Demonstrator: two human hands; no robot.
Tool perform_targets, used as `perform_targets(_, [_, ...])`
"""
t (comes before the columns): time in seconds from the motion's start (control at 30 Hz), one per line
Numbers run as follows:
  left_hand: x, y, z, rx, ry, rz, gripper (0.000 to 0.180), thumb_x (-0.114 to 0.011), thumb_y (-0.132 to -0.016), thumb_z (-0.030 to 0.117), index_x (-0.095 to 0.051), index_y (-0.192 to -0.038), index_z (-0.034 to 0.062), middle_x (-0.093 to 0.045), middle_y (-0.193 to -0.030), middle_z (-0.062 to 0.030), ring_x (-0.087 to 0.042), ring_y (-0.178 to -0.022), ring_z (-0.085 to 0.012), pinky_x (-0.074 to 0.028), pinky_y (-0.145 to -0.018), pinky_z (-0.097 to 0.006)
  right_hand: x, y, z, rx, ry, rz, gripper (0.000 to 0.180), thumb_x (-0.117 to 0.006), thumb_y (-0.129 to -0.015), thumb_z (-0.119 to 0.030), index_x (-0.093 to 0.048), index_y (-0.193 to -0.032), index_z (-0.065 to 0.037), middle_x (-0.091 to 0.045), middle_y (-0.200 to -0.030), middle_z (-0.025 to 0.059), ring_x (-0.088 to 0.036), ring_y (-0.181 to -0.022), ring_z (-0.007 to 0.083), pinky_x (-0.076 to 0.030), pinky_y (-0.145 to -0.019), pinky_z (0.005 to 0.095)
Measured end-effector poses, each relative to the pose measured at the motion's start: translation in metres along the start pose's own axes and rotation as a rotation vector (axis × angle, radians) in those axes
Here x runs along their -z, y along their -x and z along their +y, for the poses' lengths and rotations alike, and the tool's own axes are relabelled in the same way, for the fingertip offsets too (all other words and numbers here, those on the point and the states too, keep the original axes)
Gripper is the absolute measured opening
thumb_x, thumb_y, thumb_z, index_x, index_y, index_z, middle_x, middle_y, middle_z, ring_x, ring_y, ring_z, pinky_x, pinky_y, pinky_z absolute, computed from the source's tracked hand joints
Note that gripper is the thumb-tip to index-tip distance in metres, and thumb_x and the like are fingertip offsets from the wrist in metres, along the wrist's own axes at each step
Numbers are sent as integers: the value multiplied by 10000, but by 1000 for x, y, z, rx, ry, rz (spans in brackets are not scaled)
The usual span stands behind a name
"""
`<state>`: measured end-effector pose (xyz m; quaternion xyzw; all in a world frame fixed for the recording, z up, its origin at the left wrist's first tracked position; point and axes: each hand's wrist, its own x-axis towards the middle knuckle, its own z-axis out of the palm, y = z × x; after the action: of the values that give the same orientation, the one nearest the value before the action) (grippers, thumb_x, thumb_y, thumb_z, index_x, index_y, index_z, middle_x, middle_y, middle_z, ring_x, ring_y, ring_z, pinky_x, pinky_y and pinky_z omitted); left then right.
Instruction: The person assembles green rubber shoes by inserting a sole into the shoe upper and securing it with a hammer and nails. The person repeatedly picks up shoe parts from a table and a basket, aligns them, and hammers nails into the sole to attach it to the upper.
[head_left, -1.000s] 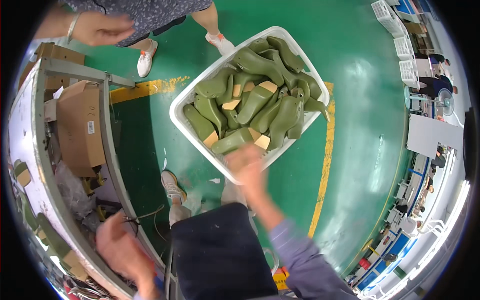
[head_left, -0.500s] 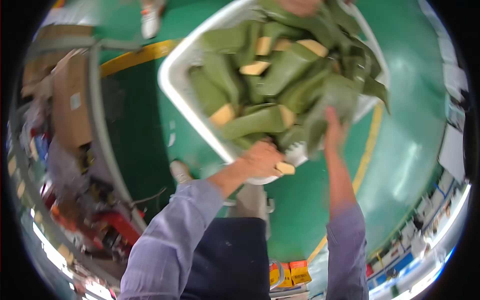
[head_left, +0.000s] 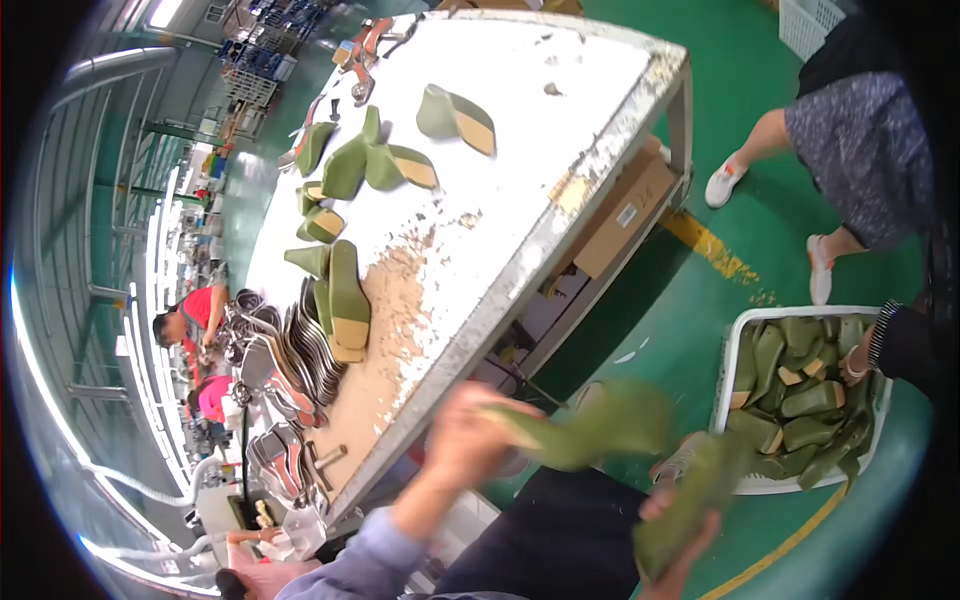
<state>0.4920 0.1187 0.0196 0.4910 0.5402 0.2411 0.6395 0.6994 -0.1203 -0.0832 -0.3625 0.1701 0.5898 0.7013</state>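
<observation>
My left hand (head_left: 465,437), blurred by motion, is closed round the tan end of a green wedge shoe sole (head_left: 605,425) in front of the table's near edge. Lower right, my right hand (head_left: 690,545) grips a second green shoe sole (head_left: 700,490), its fingers wrapped round the underside. More green soles with tan patches (head_left: 455,118) lie scattered on the white worktable (head_left: 520,75); a pair of them (head_left: 347,290) is near the metal parts. On the floor at right, a white plastic basket (head_left: 728,380) holds a pile of the same soles.
Another person's hand (head_left: 855,365) reaches into the basket. Stacked curved shoe parts (head_left: 310,340) and a hammer (head_left: 325,465) occupy the table's near left end. A cardboard box (head_left: 625,215) sits beneath the table. Other people work beyond it at left.
My view has swung from over the basket to the worktable. Both hands have left the basket, each now with a green sole in it.
</observation>
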Motion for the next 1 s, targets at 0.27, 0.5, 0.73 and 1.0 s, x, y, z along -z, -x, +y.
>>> perform_targets(0.27, [200, 37, 23, -459, -533, 898, 314, -532, -1041, 152, -563, -1272, -58, -604, -1326, -179, -604, -1203, -256, -504, -1031, -367, -206, -83, 122, 241, 561, -544, 311, -646, -966, -154, -610, -1230, 5, -689, -1060, 120, -658, -1051, 222, -509, -937, 355])
perform_targets(0.5, [-114, -39, -89, -195, -472, 138, 198, -608, -982, 123, -641, -1130, -5, -687, -1128, -127, -653, -1015, -203, -518, -941, -330, 200, -129, -90, 653, 993, 785, 242, -711, -906, -227, -589, -1019, -53, -571, -934, 80, -576, -932, 235, -470, -863, 384])
perform_targets(0.73, [-465, -100, -337, -379, -571, -975, 699, -703, -901, 273, -408, -1468, -8, -485, -1452, -256, -484, -1334, -412, -409, -1120, -445, 463, -153, -285, 568, 1421, 1146, 940, -783, -823, -438, -356, -1483, 77, -467, -1453, 290, -480, -1337, 389, -382, -1118, 421])
perform_targets(1.0, [-633, -138, -407, -445, -937, -930, 835, -764, -707, 238, -419, -1442, 46, -495, -1382, -174, -443, -1341, -329, -347, -1126, -488, 449, -187, -246, 768, 1043, 875, 636, -694, -878, -309, -451, -1352, 40, -592, -1258, 160, -600, -1097, 278, -478, -955, 384])
